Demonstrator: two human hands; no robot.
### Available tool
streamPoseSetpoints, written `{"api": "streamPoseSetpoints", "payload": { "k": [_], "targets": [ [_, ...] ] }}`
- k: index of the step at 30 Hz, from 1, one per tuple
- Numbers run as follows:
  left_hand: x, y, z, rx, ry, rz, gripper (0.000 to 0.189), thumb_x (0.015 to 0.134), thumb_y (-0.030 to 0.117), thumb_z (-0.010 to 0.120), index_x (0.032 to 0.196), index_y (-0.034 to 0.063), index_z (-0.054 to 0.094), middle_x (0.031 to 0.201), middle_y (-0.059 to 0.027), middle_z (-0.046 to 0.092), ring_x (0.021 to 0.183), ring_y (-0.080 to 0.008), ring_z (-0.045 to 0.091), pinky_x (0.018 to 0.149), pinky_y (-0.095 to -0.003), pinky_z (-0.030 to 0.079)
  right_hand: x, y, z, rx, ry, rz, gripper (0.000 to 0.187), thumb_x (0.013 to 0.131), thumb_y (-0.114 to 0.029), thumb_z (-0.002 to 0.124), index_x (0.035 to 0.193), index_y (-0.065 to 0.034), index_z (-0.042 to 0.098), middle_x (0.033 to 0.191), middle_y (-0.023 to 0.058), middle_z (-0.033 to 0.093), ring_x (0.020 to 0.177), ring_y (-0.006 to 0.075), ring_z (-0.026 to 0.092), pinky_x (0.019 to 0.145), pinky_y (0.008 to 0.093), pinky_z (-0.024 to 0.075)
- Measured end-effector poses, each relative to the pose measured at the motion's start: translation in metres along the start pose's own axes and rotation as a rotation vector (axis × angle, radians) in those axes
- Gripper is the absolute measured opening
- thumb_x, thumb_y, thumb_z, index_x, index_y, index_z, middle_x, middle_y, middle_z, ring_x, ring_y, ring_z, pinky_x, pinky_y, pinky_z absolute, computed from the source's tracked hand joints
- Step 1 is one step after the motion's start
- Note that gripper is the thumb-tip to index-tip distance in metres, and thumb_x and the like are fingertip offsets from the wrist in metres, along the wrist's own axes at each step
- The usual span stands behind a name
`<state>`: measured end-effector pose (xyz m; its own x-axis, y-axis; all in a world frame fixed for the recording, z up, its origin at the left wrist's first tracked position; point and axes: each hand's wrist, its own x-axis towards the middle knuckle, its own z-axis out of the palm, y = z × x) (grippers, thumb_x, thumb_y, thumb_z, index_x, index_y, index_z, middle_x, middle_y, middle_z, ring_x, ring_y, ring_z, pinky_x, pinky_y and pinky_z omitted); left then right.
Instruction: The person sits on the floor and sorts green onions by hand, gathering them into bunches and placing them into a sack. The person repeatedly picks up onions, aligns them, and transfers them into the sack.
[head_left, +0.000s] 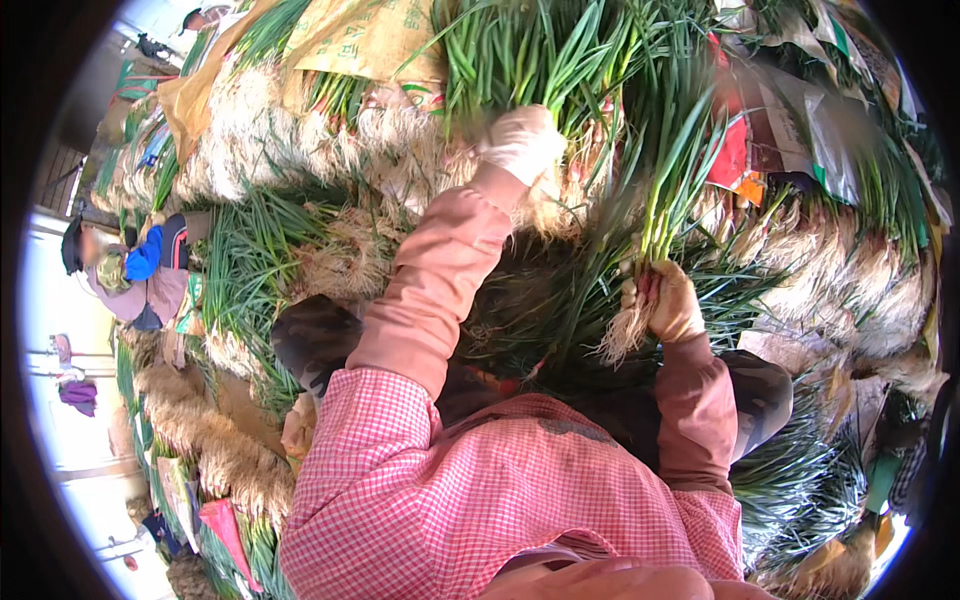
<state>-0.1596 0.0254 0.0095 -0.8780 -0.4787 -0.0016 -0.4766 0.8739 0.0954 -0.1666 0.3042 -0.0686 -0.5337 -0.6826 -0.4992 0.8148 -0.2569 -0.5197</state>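
Note:
My right hand (676, 304), in a pale work glove, grips a small bunch of green onions (660, 229) near its bulbs. Its long green leaves point away from me, and its pale roots (626, 330) hang beside the glove. Farther out, my left hand (525, 142), also gloved, rests against the base of a thick stand of green onions (517, 64). Its fingers are hidden among the stalks, so their grip does not show. Loose green onion leaves (555, 300) lie in shadow between my arms.
Rows of rooted green onions (247, 135) surround me, partly covered by a yellow printed sack (367, 37) and a red bag (729, 157). My knees (315, 337) are at both sides. Another person (139, 262) sits at the left. More green onions (795, 465) lie at lower right.

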Motion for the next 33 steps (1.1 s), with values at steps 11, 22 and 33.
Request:
{"api": "streamPoseSetpoints", "payload": {
  "k": [11, 22, 33],
  "targets": [
    [-0.122, 0.065, 0.036, -0.887, 0.323, 0.126, 0.018, 0.083, 0.008, 0.066, 0.092, 0.0003, 0.053, 0.081, -0.0107, 0.058, 0.07, -0.0195, 0.058, 0.062, -0.0322, 0.049, -0.019, 0.019, 0.02, -0.211, -0.07, -0.309, 0.018, 0.092, -0.023, 0.059, 0.089, -0.0052, 0.056, 0.078, 0.007, 0.062, 0.062, 0.0165, 0.06, 0.064, 0.0315, 0.0552],
    [-0.141, 0.083, 0.08, -1.667, -0.215, -0.085, 0.017, 0.094, 0.019, 0.057, 0.101, 0.0039, 0.06, 0.074, -0.0019, 0.063, 0.053, -0.0098, 0.055, 0.047, -0.0246, 0.046, -0.039, 0.013, 0.026, -0.198, -0.101, -0.038, 0.009, 0.091, -0.009, 0.056, 0.098, -0.0057, 0.059, 0.072, 0.0057, 0.062, 0.052, 0.0118, 0.055, 0.045, 0.0231, 0.0434],
    [-0.132, 0.091, 0.09, -2.253, -0.531, -0.205, 0.033, 0.097, 0.035, 0.049, 0.1, 0.0055, 0.064, 0.077, -0.0022, 0.064, 0.058, -0.0109, 0.055, 0.046, -0.026, 0.042, -0.05, 0.012, 0.034, -0.189, -0.172, -0.154, 0.007, 0.093, -0.007, 0.051, 0.1, -0.0063, 0.054, 0.061, 0.003, 0.049, 0.042, 0.0109, 0.041, 0.038, 0.0231, 0.0343]
  ]
}}
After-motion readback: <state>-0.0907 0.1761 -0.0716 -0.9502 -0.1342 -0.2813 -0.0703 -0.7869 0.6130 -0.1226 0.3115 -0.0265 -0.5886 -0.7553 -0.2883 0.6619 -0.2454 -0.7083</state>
